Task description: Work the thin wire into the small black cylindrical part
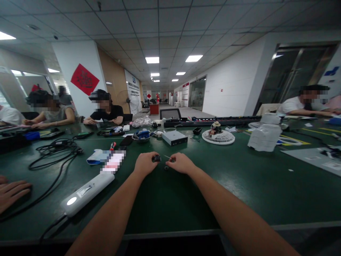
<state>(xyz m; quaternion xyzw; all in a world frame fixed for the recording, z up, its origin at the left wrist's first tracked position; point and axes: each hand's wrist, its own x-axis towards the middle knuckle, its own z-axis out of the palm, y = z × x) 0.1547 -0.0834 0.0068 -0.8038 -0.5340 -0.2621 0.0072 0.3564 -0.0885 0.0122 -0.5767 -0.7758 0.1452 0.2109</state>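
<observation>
My left hand (pixel 145 164) is closed around a small dark rounded part (pixel 156 158) with a shiny face, held just above the green table (pixel 170 209). Opposite it, my right hand (pixel 182 163) pinches a thin pale rod (pixel 167 156), whose tip points left towards the dark part without touching it. Below the right fingertips is a small dark ring-like piece (pixel 166 168); I cannot tell whether it rests on the table or touches the fingers. The exact kind of these parts is too small to make out.
Beyond my hands stand a grey metal box (pixel 174 138) and a white fan grille (pixel 218 137). A white power strip (pixel 87 193) and black cable (pixel 57 153) lie left, near another person's hand (pixel 13 192). White plastic housings (pixel 265 135) stand right. Several people sit around.
</observation>
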